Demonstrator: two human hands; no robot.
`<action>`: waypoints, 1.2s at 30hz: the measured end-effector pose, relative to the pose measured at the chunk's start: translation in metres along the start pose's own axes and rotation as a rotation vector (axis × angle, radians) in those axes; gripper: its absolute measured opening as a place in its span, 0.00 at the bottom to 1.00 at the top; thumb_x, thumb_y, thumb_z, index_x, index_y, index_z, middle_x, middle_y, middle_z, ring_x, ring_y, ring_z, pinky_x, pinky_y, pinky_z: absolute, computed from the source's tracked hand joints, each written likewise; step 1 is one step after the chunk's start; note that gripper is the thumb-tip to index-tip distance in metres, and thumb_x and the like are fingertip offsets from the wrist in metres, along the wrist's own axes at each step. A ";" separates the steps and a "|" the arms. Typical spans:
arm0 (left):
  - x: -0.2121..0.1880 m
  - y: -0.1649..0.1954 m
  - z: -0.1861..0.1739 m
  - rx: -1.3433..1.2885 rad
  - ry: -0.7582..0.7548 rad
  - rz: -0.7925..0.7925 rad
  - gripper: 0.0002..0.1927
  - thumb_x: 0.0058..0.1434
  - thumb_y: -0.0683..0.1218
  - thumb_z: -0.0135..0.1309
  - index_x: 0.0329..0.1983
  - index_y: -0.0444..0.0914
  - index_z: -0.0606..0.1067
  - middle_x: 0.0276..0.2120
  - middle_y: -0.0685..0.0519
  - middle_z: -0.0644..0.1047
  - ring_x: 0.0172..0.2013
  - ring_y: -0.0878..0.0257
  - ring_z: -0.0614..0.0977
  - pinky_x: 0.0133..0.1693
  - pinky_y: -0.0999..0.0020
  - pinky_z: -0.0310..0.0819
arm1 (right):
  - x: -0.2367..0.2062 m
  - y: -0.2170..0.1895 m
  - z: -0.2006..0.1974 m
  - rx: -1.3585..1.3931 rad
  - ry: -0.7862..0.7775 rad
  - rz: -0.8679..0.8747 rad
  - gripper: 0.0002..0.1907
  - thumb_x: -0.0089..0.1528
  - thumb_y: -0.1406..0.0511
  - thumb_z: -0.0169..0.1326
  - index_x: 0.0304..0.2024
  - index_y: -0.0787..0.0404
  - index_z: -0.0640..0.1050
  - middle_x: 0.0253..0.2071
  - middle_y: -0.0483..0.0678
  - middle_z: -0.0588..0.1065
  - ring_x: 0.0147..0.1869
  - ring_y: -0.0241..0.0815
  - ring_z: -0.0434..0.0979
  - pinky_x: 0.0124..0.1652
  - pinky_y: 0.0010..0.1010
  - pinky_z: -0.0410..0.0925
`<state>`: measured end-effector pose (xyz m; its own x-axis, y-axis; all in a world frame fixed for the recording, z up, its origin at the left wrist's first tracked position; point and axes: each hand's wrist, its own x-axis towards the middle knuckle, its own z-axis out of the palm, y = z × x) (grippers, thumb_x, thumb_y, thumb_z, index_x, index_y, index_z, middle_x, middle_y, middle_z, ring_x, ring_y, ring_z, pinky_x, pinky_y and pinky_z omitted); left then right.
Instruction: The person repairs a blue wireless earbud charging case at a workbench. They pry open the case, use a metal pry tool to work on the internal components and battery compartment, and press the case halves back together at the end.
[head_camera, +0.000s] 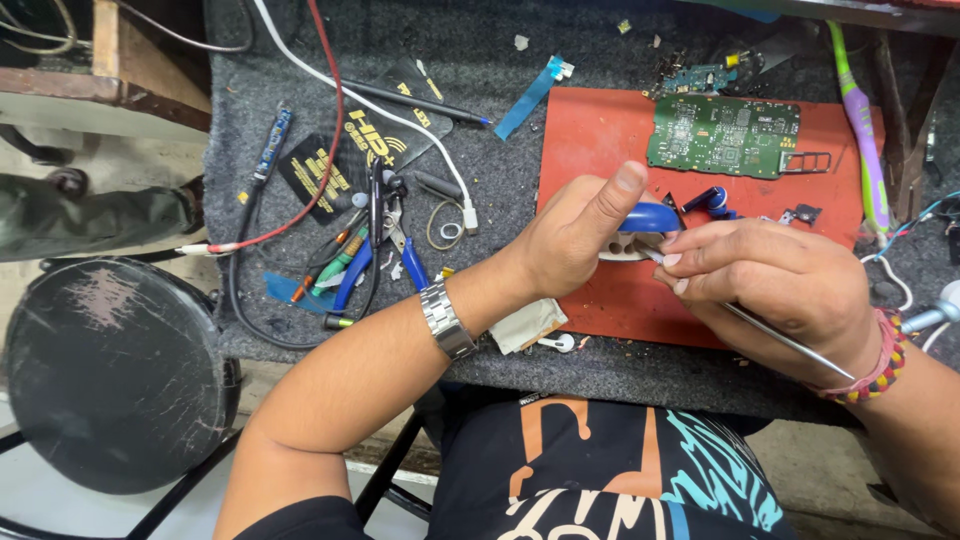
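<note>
Basically, left hand (572, 240) grips a small blue-and-white shell (640, 225), long axis roughly left-right, over the red mat (600, 140). Glossy blue top, white underside with holes. Right hand (775, 280) pinches a thin metal tool (790, 342), tip at the shell, handle trailing lower right. Green circuit board (725, 135) sits well behind; mat's near edge is just below the hands.

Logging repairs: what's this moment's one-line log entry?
left hand: holds blue-white case | right hand: metal probe at case | red mat
</note>
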<state>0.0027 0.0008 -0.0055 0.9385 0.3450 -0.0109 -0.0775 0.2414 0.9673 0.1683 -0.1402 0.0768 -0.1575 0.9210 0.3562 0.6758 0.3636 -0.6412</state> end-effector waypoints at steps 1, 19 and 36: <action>-0.002 0.000 0.000 -0.004 0.004 0.012 0.43 0.74 0.70 0.27 0.38 0.33 0.81 0.30 0.53 0.80 0.31 0.66 0.77 0.36 0.71 0.71 | 0.001 0.001 0.001 -0.008 0.003 -0.007 0.06 0.56 0.75 0.62 0.33 0.65 0.78 0.38 0.51 0.79 0.49 0.49 0.84 0.48 0.35 0.76; -0.001 0.003 0.000 0.031 -0.031 0.009 0.43 0.75 0.70 0.26 0.37 0.33 0.80 0.30 0.51 0.80 0.33 0.64 0.80 0.39 0.70 0.74 | 0.001 0.011 -0.009 0.129 -0.098 0.096 0.06 0.53 0.73 0.64 0.31 0.64 0.78 0.38 0.48 0.81 0.48 0.45 0.84 0.48 0.31 0.76; 0.000 0.000 -0.001 0.004 0.024 0.014 0.43 0.76 0.69 0.26 0.39 0.31 0.81 0.32 0.50 0.81 0.35 0.64 0.80 0.40 0.69 0.73 | 0.001 0.009 0.004 -0.020 0.036 -0.023 0.06 0.56 0.75 0.63 0.32 0.64 0.78 0.39 0.50 0.80 0.48 0.46 0.84 0.48 0.32 0.77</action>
<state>0.0019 0.0017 -0.0054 0.9292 0.3697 -0.0030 -0.0896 0.2331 0.9683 0.1711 -0.1358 0.0683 -0.1475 0.9069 0.3948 0.6869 0.3811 -0.6188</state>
